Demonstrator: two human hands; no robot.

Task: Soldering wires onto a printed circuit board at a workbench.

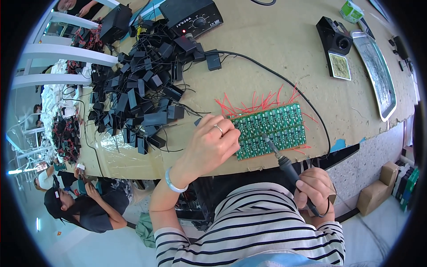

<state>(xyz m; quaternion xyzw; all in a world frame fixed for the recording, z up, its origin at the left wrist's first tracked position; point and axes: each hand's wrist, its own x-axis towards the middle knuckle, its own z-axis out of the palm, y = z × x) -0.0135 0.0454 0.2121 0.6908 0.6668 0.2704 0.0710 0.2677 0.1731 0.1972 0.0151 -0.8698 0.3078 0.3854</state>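
Observation:
A green panel of many small circuit boards (287, 122) lies near the table's front edge, with thin red wires (267, 101) sticking out mainly along its far side. My right hand (315, 189) is closed around the dark handle of a soldering iron (290, 171). The iron's metal tip points up and left, over the middle of the panel; whether it touches is too small to tell. Over the panel's left end, my left hand (214, 141) is closed with fingers curled and pinched. Whatever lies between those fingertips is hidden.
A large heap of black plastic boxes with cables (142, 89) covers the table's left part. Behind it stands a black soldering station (191, 20), its cord (275, 70) curving rightward. At right are an iron stand (333, 38), a sponge (339, 66) and a metal tray (376, 73). A co-worker (93, 202) sits at left.

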